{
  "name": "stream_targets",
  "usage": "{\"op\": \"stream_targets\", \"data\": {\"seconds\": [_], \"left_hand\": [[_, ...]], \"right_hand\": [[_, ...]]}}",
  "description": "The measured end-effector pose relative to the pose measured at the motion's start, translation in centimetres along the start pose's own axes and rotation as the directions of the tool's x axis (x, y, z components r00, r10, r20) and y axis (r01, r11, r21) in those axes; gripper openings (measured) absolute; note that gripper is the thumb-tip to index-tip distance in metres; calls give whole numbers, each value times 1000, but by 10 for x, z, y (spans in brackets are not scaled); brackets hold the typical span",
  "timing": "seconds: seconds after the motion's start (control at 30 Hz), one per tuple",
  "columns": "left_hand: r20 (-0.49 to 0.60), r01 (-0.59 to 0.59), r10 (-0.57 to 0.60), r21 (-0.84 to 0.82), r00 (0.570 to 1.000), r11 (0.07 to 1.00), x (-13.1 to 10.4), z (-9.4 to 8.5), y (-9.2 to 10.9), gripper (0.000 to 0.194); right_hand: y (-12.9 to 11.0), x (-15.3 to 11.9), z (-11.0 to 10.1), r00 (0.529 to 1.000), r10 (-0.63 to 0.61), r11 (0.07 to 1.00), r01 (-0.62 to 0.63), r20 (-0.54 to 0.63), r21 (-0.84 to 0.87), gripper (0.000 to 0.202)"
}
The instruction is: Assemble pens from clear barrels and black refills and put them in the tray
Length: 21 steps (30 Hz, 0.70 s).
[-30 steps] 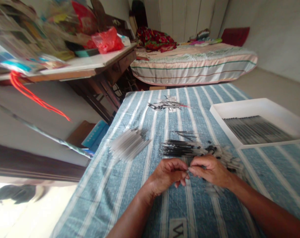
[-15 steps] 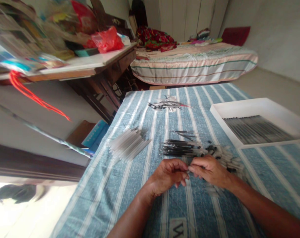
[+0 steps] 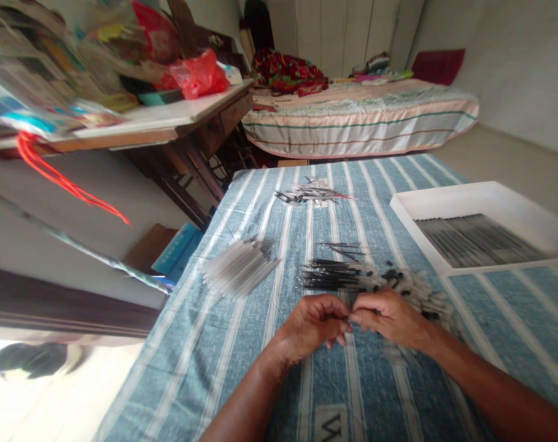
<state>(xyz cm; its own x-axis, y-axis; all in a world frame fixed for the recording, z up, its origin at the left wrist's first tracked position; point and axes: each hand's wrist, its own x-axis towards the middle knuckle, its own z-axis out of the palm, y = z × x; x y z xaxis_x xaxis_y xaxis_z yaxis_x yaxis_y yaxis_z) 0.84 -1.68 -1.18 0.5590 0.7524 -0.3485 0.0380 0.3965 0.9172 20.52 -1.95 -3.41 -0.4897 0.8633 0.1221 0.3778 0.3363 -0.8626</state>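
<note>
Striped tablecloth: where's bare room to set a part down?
Bare striped cloth: left, between the pale tube bundle and left forearm; far side, between the stick cluster and white tray; right, between that tray and the right forearm. Crowded: where left hand and right hand meet, black rods just beyond, small pale parts beside the right hand.

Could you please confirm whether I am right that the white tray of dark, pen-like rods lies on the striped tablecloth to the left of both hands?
Not quite: in the head view, the white tray of dark, pen-like rods does lie on the striped tablecloth, but to the right of both the left hand and the right hand.
</note>
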Motion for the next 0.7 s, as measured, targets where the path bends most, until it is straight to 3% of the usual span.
{"op": "stream_targets", "data": {"seconds": [0.07, 0.17, 0.3, 0.43, 0.53, 0.7], "left_hand": [[0, 0, 0, -2, 1000, 1000, 0, 0, 0, 12], [-7, 0, 0, -1, 1000, 1000, 0, -1, -1, 12], [-1, 0, 0, 5, 1000, 1000, 0, 0, -1, 14], [5, -9, 9, -8, 1000, 1000, 0, 0, -1, 14], [11, -3, 3, 0, 1000, 1000, 1, 0, -2, 16], [10, -5, 5, -15, 1000, 1000, 1, 0, -2, 18]], "right_hand": [[1, 0, 0, 1000, 19, 1000, -19, 7, 1, 38], [1, 0, -1, 1000, 12, 1000, -12, -14, -25, 27], [0, -1, -1, 1000, 15, 1000, -15, 15, 2, 36], [-1, -1, -1, 1000, 20, 1000, -20, -19, -12, 26], [-1, -1, -1, 999, 34, 999, -34, 4, 13, 34], [-1, -2, 0, 1000, 29, 1000, -29, -7, 7, 31]]}}
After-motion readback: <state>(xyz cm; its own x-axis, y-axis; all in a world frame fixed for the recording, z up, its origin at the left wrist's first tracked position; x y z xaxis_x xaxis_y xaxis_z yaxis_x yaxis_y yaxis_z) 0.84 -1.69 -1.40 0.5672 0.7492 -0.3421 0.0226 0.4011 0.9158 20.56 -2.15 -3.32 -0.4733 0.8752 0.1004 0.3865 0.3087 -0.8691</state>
